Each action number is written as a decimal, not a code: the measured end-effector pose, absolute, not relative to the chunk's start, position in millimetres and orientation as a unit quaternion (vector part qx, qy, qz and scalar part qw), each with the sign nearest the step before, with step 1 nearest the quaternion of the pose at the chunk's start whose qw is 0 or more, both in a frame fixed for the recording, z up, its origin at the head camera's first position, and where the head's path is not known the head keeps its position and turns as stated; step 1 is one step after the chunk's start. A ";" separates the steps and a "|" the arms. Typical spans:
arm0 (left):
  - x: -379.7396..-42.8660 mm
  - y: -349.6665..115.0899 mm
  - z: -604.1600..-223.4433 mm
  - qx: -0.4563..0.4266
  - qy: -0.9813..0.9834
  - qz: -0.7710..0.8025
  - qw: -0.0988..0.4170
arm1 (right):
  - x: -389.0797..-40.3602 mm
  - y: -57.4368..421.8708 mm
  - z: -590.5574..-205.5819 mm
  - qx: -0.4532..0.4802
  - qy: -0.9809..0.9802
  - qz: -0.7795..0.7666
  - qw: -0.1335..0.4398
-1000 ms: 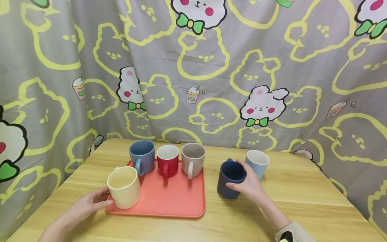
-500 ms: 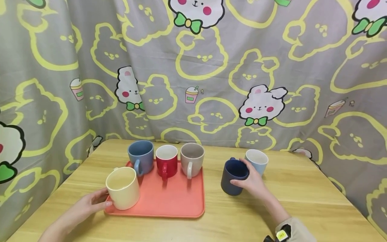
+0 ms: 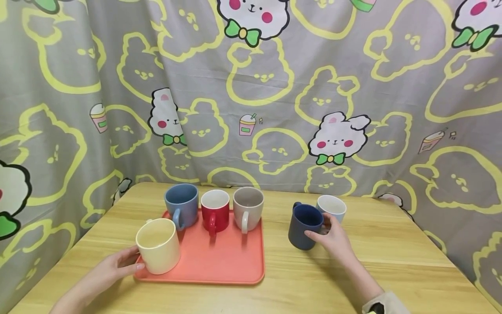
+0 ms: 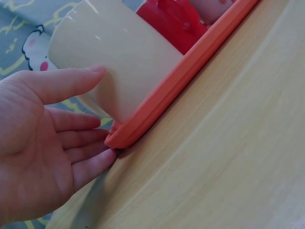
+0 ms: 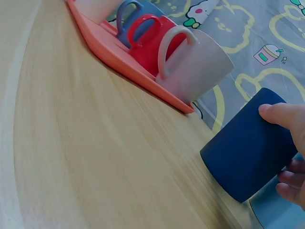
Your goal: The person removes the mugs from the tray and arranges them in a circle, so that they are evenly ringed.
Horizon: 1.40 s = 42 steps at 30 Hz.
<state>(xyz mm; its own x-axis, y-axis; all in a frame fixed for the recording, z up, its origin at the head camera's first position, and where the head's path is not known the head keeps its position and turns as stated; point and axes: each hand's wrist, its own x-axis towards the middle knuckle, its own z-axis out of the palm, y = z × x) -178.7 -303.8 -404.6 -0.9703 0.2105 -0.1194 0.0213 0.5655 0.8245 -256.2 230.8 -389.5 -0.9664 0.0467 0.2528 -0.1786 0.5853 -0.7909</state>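
My right hand (image 3: pixel 333 237) grips a navy mug (image 3: pixel 303 231), thumb on its near side and fingers at its right side. In the right wrist view the navy mug (image 5: pixel 250 148) partly hides a light blue mug (image 5: pixel 276 210) beside it. A cream mug (image 3: pixel 157 246) stands at the front left corner of a coral tray (image 3: pixel 227 261). My left hand (image 3: pixel 111 270) is by that corner, fingers extended and loose. In the left wrist view its thumb lies against the cream mug (image 4: pixel 114 57), and its fingertips reach the tray's corner (image 4: pixel 121 136).
A blue mug (image 3: pixel 182 207), a red mug (image 3: pixel 215 213) and a grey mug (image 3: pixel 249 209) stand in a row along the tray's back, handles toward me. The light blue mug (image 3: pixel 333 207) is on the wooden table (image 3: pixel 396 253). A patterned curtain (image 3: pixel 266 148) rises behind the table.
My right hand has moved the navy mug slightly to the right and back, closer to the light blue mug. The left hand, the cream mug and the tray have stayed put.
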 end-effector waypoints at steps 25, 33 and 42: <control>-177.3 -304.8 -398.4 0.060 0.878 0.464 0.099 | -258.9 230.1 -388.3 0.002 -0.864 0.470 0.180; -178.0 -303.8 -399.0 0.067 0.880 0.461 0.091 | -251.8 230.5 -376.3 0.004 -0.846 0.493 0.206; -177.6 -302.0 -401.8 0.065 0.876 0.468 0.094 | -242.9 220.8 -354.0 0.036 -0.840 0.493 0.225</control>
